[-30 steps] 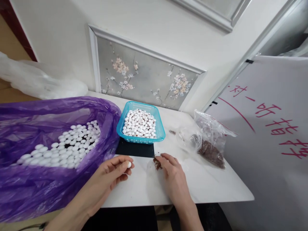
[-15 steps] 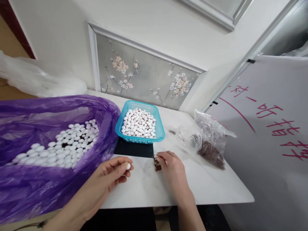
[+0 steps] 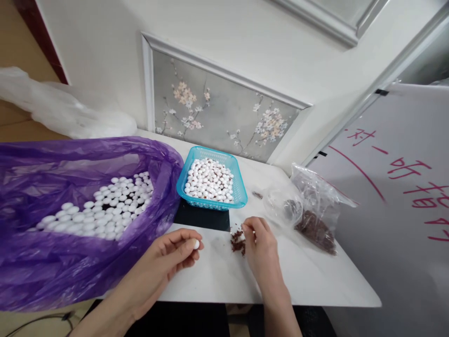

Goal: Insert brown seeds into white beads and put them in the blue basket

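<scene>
My left hand (image 3: pixel 171 257) pinches a small white bead (image 3: pixel 196 244) between thumb and fingertips, just above the white table (image 3: pixel 315 281). My right hand (image 3: pixel 261 245) is curled, fingertips pinched at a little pile of dark red-brown bits (image 3: pixel 237 243) on the table; what the fingers hold is too small to name. Behind the hands stands a blue plastic basket (image 3: pixel 242 199) filled with white beads mixed with red-brown bits. A purple plastic bag (image 3: pixel 87 262) at the left lies open with several white beads (image 3: pixel 101 210) inside.
A clear plastic bag (image 3: pixel 315 210) with red-brown bits lies at the right of the table. A black flat object (image 3: pixel 201 219) sits under the basket. A white board with red writing (image 3: pixel 396 187) leans at the right. A crumpled clear bag (image 3: pixel 63 112) lies at back left.
My right hand's fingers have closed in a pinch over the red-brown pile. The left hand keeps holding the bead. The camera view has shifted slightly left.
</scene>
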